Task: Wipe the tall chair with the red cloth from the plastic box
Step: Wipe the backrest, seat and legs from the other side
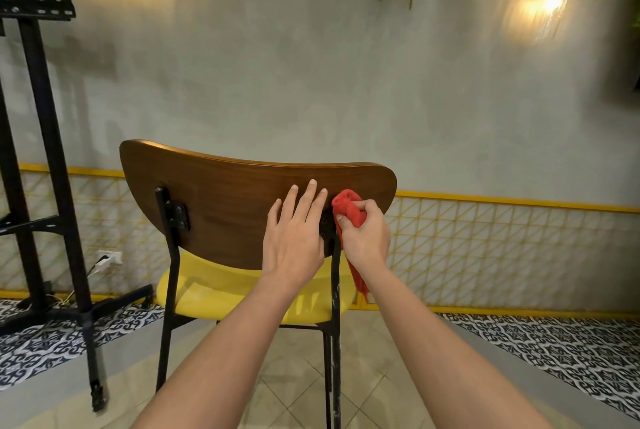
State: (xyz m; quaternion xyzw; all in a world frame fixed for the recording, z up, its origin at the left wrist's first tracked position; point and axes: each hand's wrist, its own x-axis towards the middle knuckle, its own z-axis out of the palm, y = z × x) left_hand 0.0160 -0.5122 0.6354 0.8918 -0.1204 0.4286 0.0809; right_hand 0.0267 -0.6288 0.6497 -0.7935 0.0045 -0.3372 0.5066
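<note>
Centre frame, my left hand lies flat, fingers spread, on the tall chair backrest; my right hand clutches the red cloth against its right bracket.

Right bracket of tall chair mostly hidden behind left hand, red cloth partly buried in right hand, chair legs cut off by bottom edge, black stand cropped at left edge

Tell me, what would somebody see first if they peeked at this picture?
Probably the red cloth, bunched in the right hand against the chair's brown wooden backrest in the middle. The left hand lies flat beside it, with the bright yellow seat just below.
</note>
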